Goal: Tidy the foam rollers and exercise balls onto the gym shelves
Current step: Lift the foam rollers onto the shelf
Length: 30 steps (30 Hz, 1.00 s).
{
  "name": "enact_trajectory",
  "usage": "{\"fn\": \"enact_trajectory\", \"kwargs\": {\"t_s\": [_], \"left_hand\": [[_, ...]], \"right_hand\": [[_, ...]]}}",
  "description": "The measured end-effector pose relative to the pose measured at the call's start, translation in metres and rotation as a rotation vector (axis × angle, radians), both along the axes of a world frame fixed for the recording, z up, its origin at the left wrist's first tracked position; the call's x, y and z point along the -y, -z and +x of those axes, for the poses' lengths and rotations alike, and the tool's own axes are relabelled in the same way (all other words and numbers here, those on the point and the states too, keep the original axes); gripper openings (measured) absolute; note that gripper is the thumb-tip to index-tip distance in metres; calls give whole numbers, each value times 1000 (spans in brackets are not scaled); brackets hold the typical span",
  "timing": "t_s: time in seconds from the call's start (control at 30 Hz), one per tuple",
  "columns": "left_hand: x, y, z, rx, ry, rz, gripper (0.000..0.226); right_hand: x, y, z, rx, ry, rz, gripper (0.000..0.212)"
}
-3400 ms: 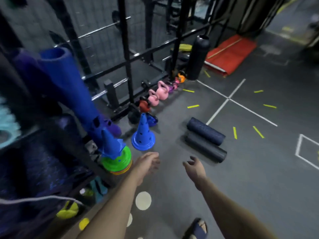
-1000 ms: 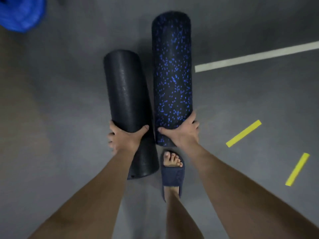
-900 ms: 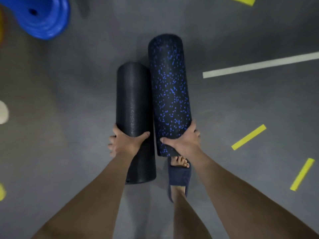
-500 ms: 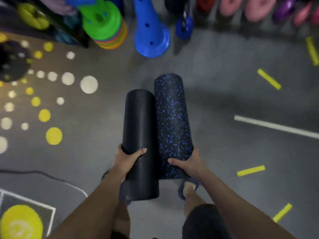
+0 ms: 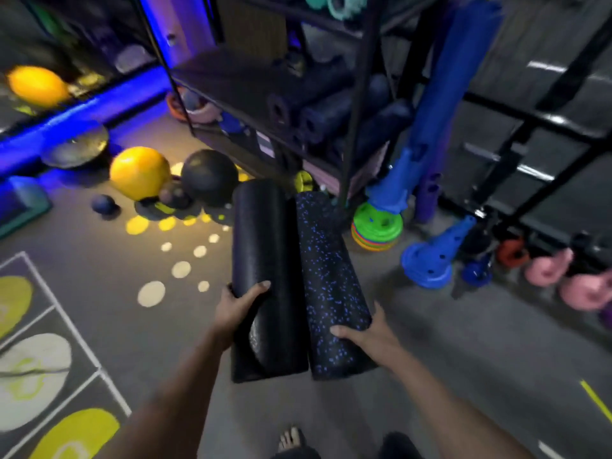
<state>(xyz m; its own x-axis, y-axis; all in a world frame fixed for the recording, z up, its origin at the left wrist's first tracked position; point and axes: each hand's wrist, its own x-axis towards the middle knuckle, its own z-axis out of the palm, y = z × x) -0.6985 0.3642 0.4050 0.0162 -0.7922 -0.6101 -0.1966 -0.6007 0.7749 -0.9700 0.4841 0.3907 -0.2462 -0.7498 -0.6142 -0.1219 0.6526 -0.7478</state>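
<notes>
My left hand (image 5: 236,308) grips a plain black foam roller (image 5: 261,260) near its lower end. My right hand (image 5: 371,336) grips a black roller with blue specks (image 5: 328,276) the same way. Both rollers are held side by side, off the floor, their far ends pointing at the black metal shelf unit (image 5: 359,104). Dark rolled mats and rollers (image 5: 318,117) lie on its middle shelf. On the floor to the left sit a yellow exercise ball (image 5: 139,172), a black ball (image 5: 209,175) and a small dark ball (image 5: 103,204).
Blue cones (image 5: 433,260), a stack of green discs (image 5: 377,226) and tall blue tubes (image 5: 440,111) stand right of the shelf. Pink kettlebells (image 5: 563,279) line the right wall. Another yellow ball (image 5: 36,86) sits far left. Painted dots mark the grey floor.
Both rollers have been lifted from the floor and carried toward the shelf; the view has swung up from the floor to the shelf unit and balls.
</notes>
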Motion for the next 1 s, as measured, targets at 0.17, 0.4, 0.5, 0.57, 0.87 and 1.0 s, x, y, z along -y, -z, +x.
{"fn": "enact_trajectory", "kwargs": {"t_s": [0.17,0.4,0.5,0.57,0.87,1.0], "left_hand": [[98,-49,56,-50,-36,-121,54],[247,-53,58,-154,17,-196,73],[324,-47,49,-150,88,-189,82],[374,-45,47,-120,94,-171,90],[590,-87,51,-115,131,-210,75],[682,-77,43,-81,141,-180,88]], "right_hand": [[117,-51,56,-10,-35,-94,134],[256,-54,56,-63,66,-210,127],[329,-50,49,-30,101,-197,107],[381,-45,46,-30,124,-186,96],[601,-77,43,165,348,-275,94],[680,-83,19,75,524,-291,97]]}}
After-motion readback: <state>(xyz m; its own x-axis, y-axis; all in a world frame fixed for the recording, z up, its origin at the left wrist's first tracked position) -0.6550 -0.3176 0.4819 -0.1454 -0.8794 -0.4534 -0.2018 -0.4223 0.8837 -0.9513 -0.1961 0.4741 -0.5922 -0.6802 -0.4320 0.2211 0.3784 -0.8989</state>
